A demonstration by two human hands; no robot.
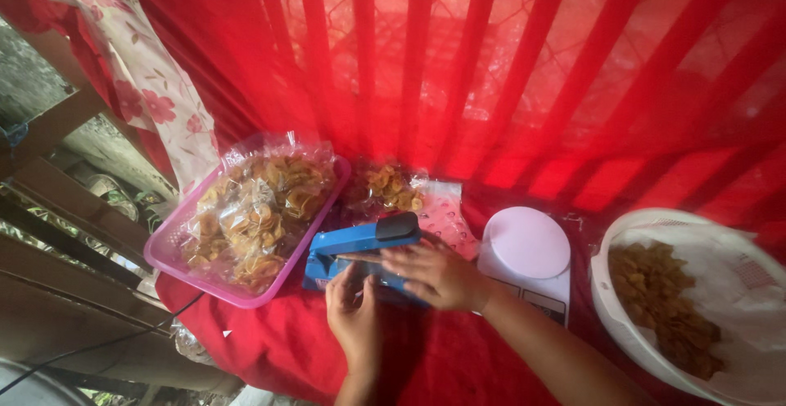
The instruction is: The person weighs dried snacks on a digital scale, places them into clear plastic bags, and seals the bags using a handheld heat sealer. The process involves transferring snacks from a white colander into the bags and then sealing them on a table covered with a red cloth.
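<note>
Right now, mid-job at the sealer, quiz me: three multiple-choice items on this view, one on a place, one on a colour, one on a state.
1. Where is the pink tray?
A. Left of the blue sealer
B. Right of the white scale
C. Inside the white basket

2. What colour is the cloth on the table?
A. Green
B. Red
C. White

3. How are the hands placed?
A. Both raised off everything
B. Both resting at the sealer
C. One in the basket

Answers:
1. A: the tray of bagged chips lies at the sealer's left.
2. B: red cloth shows under the tray and the hands.
3. B: the left hand and right hand both lie on the sealer's front, with a clear bag behind it.
</note>
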